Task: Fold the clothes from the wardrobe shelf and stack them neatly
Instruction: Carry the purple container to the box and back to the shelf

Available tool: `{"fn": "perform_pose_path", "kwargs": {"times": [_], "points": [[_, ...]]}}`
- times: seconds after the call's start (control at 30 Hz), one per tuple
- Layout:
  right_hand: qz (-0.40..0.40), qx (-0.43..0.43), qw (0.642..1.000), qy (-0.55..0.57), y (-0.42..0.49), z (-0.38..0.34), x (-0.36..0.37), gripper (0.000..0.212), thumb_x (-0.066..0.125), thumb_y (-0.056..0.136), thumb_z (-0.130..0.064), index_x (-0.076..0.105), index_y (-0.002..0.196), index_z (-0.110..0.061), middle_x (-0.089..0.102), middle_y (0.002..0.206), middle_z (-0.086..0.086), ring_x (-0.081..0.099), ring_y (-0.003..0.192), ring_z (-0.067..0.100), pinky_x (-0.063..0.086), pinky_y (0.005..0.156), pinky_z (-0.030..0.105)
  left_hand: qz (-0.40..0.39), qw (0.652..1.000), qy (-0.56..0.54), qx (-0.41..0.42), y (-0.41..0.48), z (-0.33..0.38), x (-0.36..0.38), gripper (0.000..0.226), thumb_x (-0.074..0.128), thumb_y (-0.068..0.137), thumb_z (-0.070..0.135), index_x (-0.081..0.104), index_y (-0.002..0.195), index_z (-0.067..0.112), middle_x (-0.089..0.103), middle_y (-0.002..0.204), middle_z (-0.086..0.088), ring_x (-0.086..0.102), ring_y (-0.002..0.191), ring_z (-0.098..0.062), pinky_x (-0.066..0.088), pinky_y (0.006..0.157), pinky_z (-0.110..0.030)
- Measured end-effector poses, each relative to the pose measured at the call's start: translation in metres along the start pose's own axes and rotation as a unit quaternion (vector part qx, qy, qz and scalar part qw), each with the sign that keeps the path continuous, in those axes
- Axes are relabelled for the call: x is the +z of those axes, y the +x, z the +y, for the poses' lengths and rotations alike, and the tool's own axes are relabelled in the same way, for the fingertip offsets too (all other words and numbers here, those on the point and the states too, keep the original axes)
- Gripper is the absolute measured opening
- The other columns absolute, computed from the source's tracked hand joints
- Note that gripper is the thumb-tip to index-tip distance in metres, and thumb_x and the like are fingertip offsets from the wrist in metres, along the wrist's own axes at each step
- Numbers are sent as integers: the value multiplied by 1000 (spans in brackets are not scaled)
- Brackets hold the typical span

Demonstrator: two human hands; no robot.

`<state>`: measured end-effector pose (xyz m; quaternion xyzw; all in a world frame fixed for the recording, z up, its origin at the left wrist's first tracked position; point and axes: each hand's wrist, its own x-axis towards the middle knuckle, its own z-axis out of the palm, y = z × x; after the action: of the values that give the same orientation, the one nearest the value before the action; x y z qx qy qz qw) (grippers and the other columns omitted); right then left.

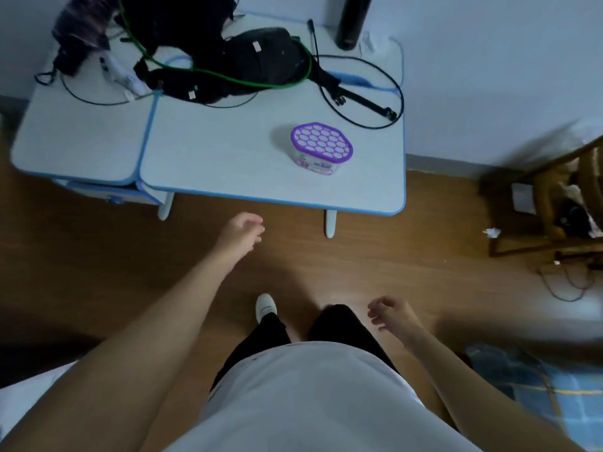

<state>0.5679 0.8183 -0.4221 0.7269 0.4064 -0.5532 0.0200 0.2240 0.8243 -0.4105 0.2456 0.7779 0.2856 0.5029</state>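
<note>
Neither hand holds anything. My left hand [240, 234] reaches forward over the wooden floor, just short of the front edge of the low white table [228, 164], its fingers loosely apart. My right hand [393, 316] hangs lower, beside my right leg, fingers slightly curled and apart. A dark patterned garment [83, 31] lies bunched at the table's far left corner. No wardrobe shelf or folded stack is in view.
On the table lie a black bag with straps [248, 60], green and black cables [359, 93], a purple-lidded tub [321, 146] and a dark bottle [350, 24]. A wooden chair [554, 197] stands right. Blue checked bedding [554, 393] is at lower right.
</note>
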Motion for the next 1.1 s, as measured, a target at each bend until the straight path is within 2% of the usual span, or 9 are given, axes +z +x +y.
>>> {"fn": "perform_pose_path", "kwargs": {"times": [0.1,0.17,0.27,0.43,0.53,0.63,0.8,0.97,1.1], "points": [[-3,-4,1000,-16,10,-26,-3,22,50,98,-8,66,83,-9,67,76,5,58,64,16,44,58,27,35,996,5,87,51,74,10,35,55,94,16,56,128,15,60,130,-4,62,108,-22,54,90,-36],[-17,-35,999,-29,20,-56,-5,22,52,96,-9,67,82,-14,69,79,3,60,66,13,46,58,24,36,991,32,127,80,115,16,48,56,92,18,47,139,14,51,141,-5,54,122,-22,44,91,-27],[-32,-109,993,-44,35,-117,-9,20,55,93,-7,67,83,-18,70,85,3,62,74,16,49,65,26,27,984,83,153,115,151,27,60,57,92,20,36,148,11,39,153,-9,40,138,-23,37,98,-25],[8,-278,959,-50,64,-229,-31,18,59,90,-6,66,101,-19,69,104,1,62,88,14,49,77,22,-10,979,142,145,134,165,44,46,53,90,13,45,134,9,55,133,-13,54,122,-29,43,90,-30],[49,-353,924,-137,93,-280,-45,44,66,90,-19,53,132,-17,56,133,5,57,113,19,50,90,29,21,982,124,143,129,160,52,53,55,91,10,43,142,12,55,139,-9,51,127,-27,41,101,-30],[3,-358,892,-277,122,-309,-44,81,75,84,-33,30,149,-19,37,150,8,42,132,28,48,102,47,51,985,79,147,123,152,62,47,59,91,11,49,137,15,55,136,-3,51,125,-19,36,88,-9],[-54,-364,839,-401,155,-311,-18,111,85,70,-40,12,151,-24,30,146,7,45,127,34,49,93,49,92,989,31,107,121,149,70,53,58,93,15,41,143,21,44,144,3,43,124,-5,38,99,-24],[-8,-391,841,-374,173,-306,-4,99,84,67,-26,21,143,-26,39,133,8,54,114,34,49,74,39,98,994,12,51,134,157,65,46,58,95,19,48,139,17,54,140,-1,52,126,-16,42,92,-26],[-31,-414,823,-387,175,-300,-10,98,87,59,-28,27,137,-26,45,129,5,57,108,29,52,72,36,104,995,8,9,124,145,61,45,57,94,19,49,138,16,55,138,0,56,116,-14,44,91,-28]]}}
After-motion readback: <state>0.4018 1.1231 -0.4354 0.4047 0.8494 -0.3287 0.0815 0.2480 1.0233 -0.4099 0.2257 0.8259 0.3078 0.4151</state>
